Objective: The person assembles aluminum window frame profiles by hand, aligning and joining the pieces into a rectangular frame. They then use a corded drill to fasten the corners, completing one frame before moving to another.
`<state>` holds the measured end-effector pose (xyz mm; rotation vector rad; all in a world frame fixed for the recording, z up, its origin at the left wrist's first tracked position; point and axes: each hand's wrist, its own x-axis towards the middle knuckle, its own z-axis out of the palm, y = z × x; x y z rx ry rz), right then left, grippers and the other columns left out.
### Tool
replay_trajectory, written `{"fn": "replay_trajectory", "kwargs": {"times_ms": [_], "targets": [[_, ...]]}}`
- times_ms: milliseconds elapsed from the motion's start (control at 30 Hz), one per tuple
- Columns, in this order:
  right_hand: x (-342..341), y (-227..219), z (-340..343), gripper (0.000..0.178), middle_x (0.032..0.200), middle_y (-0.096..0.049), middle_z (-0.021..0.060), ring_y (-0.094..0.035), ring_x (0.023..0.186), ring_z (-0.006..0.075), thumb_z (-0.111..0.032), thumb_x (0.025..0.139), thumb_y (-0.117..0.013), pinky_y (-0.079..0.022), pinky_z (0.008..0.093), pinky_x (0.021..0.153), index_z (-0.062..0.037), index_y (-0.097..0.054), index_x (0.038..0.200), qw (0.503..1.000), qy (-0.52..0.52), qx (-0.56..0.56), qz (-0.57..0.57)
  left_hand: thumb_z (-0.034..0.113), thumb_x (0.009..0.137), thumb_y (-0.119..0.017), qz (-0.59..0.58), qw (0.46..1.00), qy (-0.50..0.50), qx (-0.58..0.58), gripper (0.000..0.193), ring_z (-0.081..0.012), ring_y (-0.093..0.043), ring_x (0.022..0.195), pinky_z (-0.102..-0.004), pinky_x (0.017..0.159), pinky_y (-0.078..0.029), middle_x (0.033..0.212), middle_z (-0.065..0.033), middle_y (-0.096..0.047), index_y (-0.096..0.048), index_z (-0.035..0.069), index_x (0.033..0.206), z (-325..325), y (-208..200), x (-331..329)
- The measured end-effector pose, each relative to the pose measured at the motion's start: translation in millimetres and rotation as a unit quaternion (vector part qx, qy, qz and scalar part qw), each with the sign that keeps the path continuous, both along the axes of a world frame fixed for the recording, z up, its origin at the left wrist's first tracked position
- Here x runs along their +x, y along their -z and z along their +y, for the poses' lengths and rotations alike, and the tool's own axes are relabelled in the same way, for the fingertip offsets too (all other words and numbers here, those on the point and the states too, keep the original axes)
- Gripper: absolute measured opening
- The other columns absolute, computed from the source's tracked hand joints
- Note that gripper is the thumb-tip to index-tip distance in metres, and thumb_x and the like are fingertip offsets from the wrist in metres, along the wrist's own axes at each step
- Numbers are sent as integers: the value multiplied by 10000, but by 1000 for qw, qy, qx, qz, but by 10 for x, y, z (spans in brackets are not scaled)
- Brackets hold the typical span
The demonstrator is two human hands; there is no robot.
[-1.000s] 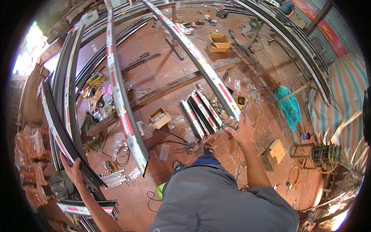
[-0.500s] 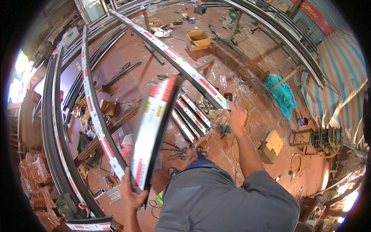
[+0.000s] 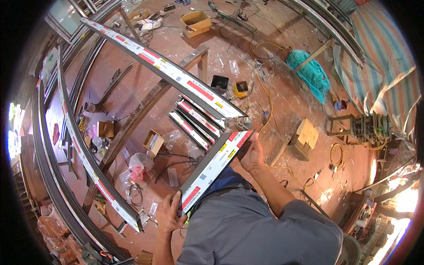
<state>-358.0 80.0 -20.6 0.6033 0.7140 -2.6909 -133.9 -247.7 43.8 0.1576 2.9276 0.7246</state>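
Note:
My left hand (image 3: 170, 215) grips the near end of a short dark profile bar (image 3: 212, 170) with white, red and yellow label film along its face. Its other end is in my right hand (image 3: 252, 155), fingers curled round the edge. The bar slants up to the right in front of my body. Just beyond it lies the angled end of a long profile bar (image 3: 176, 76) with similar film, resting across a wooden trestle (image 3: 192, 57). Several short cut profiles (image 3: 196, 126) lie side by side beneath. A second long profile (image 3: 84, 161) runs along my left.
Dark long profiles (image 3: 44, 145) line the far left. Cardboard boxes (image 3: 195, 24), a black tub (image 3: 219, 82), a yellow container (image 3: 240, 89) and clear plastic bags (image 3: 140, 164) lie on the tiled floor. Yellow hose (image 3: 268, 90) crosses it; a teal sack (image 3: 309, 77) lies right.
The short profile has swung from raised and upright to slanting low across my front. My right hand has left the long profile's end and taken the short bar's far end. The view has shifted.

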Motion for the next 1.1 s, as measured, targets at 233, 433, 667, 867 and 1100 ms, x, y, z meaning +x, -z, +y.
{"fn": "replay_trajectory", "kwargs": {"times_ms": [233,433,667,867,1100], "targets": [[-196,255,115,336,1121,-731,77,-736,1012,236,-205,972,-754,-626,448,859,-98,-572,1232,997,47,66,-9,288,549,-881,-12,999,27,-31,1054,-416,-644,1064,-490,898,-537,1289,-212,-608,-536,136,1533,130,-11,-327],[-305,524,168,304,928,-721,52,-699,678,182,-238,950,-776,-534,346,481,-123,-567,1138,994,56,83,-47,243,560,-857,-26,999,35,-19,1039,-422,-648,1077,-500,924,-539,1295,-208,-615,-526,109,1536,176,12,-466],[-319,444,192,295,1036,-718,57,-723,934,187,-103,936,-780,-600,355,878,-89,-611,1177,996,38,60,-47,188,544,-838,-39,999,24,-11,1036,-435,-648,1080,-479,931,-546,1269,-209,-621,-524,76,1525,167,5,-479],[-384,467,160,359,1095,-712,71,-716,982,196,-97,930,-790,-591,373,923,-75,-590,1227,995,47,72,-46,178,541,-831,-45,999,28,1,1038,-431,-648,1095,-470,934,-549,1266,-216,-619,-517,50,1522,205,-18,-538],[-428,437,131,373,1103,-707,69,-708,1018,200,-95,941,-778,-591,395,933,-77,-571,1250,995,45,78,-31,198,551,-829,-68,998,15,-2,1038,-436,-648,1114,-474,958,-544,1259,-223,-627,-513,25,1525,225,-16,-517]]}}
